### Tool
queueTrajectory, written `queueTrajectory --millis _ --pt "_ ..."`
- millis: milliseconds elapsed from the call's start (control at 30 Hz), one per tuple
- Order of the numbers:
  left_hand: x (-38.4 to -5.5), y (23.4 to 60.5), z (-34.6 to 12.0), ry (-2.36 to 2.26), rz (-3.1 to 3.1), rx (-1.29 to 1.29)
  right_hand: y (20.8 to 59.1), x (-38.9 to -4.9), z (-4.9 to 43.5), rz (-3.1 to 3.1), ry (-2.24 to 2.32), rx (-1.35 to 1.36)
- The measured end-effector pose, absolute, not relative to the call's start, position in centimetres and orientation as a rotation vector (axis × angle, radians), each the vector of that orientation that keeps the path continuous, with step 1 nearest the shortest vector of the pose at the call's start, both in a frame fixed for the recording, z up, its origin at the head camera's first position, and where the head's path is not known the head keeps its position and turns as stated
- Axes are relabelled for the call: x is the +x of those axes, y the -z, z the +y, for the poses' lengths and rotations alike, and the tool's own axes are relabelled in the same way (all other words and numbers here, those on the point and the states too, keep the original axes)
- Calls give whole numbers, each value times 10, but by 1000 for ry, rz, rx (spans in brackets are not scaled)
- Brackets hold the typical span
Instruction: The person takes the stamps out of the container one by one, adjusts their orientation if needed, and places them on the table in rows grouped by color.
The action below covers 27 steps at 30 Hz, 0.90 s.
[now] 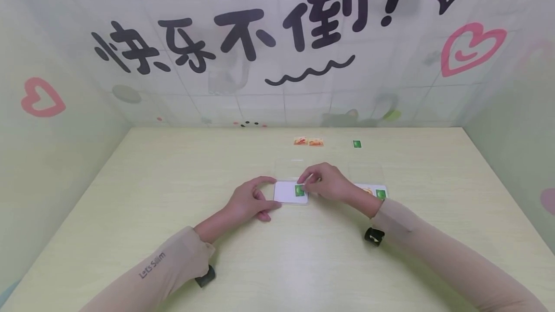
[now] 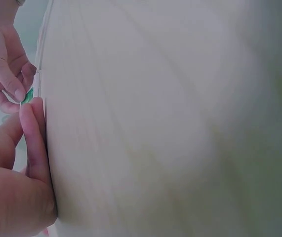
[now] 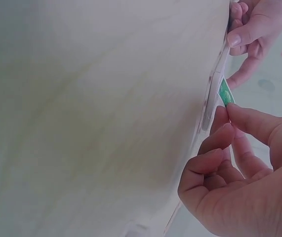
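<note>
A flat white case (image 1: 284, 192) lies on the table, its clear lid (image 1: 288, 166) folded back behind it. My left hand (image 1: 246, 201) grips the case at its left end, thumb at the near corner and index finger at the far one. Over the right part of the case, a small green stamp-like card (image 1: 299, 190) with a white border is pinched between the thumb and index finger of my right hand (image 1: 328, 183). In the right wrist view that green card (image 3: 224, 92) stands tilted above the case, its lower end hidden by the fingertips.
Partly behind the right forearm lies a second white case (image 1: 387, 190), holding an orange card (image 1: 367, 190) and a green card (image 1: 380, 194). Farther back are two orange picture cards (image 1: 309, 142) and one green card (image 1: 357, 144), before the printed backdrop (image 1: 243, 105).
</note>
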State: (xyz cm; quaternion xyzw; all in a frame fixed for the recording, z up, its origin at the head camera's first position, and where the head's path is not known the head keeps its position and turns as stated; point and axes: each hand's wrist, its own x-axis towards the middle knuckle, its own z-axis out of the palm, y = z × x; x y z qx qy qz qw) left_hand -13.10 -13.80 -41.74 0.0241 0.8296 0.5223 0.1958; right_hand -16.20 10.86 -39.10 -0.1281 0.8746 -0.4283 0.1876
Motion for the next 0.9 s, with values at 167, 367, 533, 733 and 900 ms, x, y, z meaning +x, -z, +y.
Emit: queueTrajectory --millis 167,367,533,733,900 --pt "-131 417 -138 -1464 2322 68 390 -163 109 2460 1211 -369" --pt "-130 416 -138 -1475 2316 98 387 -164 111 2448 1226 -368" --pt "-130 416 -139 -1476 2315 103 387 -165 111 2450 1223 -367" --pt "-130 417 -139 -1485 2310 94 383 -167 111 2456 1207 -350" --pt "-130 416 -139 -1480 2317 94 379 -168 114 2464 1215 -360"
